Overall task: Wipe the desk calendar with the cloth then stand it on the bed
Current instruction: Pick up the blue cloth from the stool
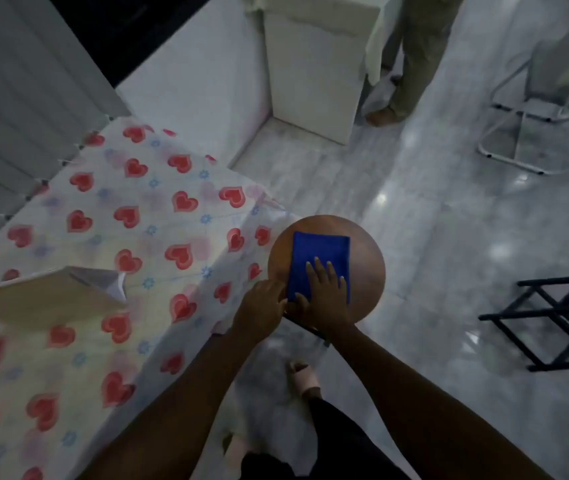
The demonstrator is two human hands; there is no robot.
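A folded blue cloth (pixel 321 251) lies on a round wooden stool (pixel 368 271) beside the bed (pixel 158 209), which has a heart-patterned sheet. My right hand (pixel 326 294) rests flat on the cloth's near half, fingers spread. My left hand (pixel 262 306) is at the cloth's near-left corner, fingers bunched on its edge, touching my right thumb. The desk calendar (pixel 44 296), a pale tent-shaped card, stands upright on the bed to the left, apart from both hands.
A white cabinet (pixel 310 74) stands beyond the bed's foot, with another person's legs (pixel 411 64) next to it. A white folding frame (pixel 532 133) and a black rack (pixel 560 320) are on the glossy floor at right. My slippered foot (pixel 305 379) is below the stool.
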